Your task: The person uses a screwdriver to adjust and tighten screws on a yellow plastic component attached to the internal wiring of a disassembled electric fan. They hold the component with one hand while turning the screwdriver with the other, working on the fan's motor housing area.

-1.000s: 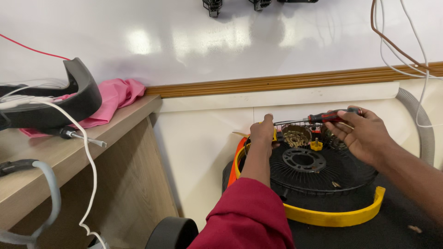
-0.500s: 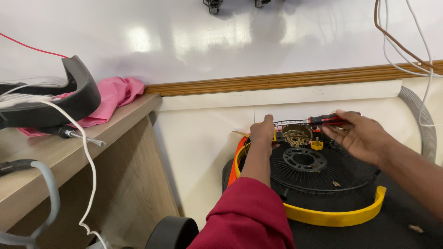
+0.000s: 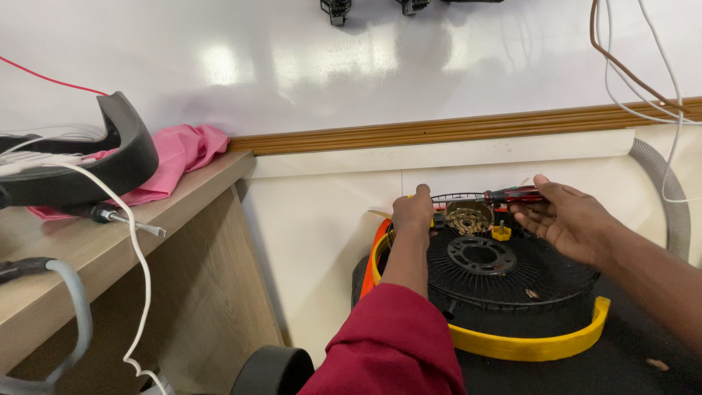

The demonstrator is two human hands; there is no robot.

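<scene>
- The right hand point(image 3: 567, 219) has its fingers curled loosely round the red-and-black handle of a screwdriver point(image 3: 512, 195); the thumb sits on top and the palm is half open toward the camera.
- The screwdriver's long axis runs nearly level, handle at the right fingers and shaft pointing left, across the far edge of the fan housing toward the left hand.
- The left hand point(image 3: 413, 212) is closed in a fist on the near-left rim of that housing, at the other end of the screwdriver's line; what the fingers pinch is hidden, though a small yellow piece shows just by the knuckles.
- Between the two hands, just below the shaft, sits a brass-coloured motor winding point(image 3: 468, 216), round and ribbed, with a small yellow knob point(image 3: 501, 234) just to its right.
- Below both sets of fingers lies the black fan grille point(image 3: 504, 274), a round plastic disc with fine radial slats and a raised hub ring.
- A yellow plastic rim point(image 3: 537, 344) curves round the grille's near side.
- Well off to the left of the left hand, a wooden bench point(image 3: 88, 256) carries a pink cloth point(image 3: 179, 157) and a second screwdriver point(image 3: 121, 218).
</scene>
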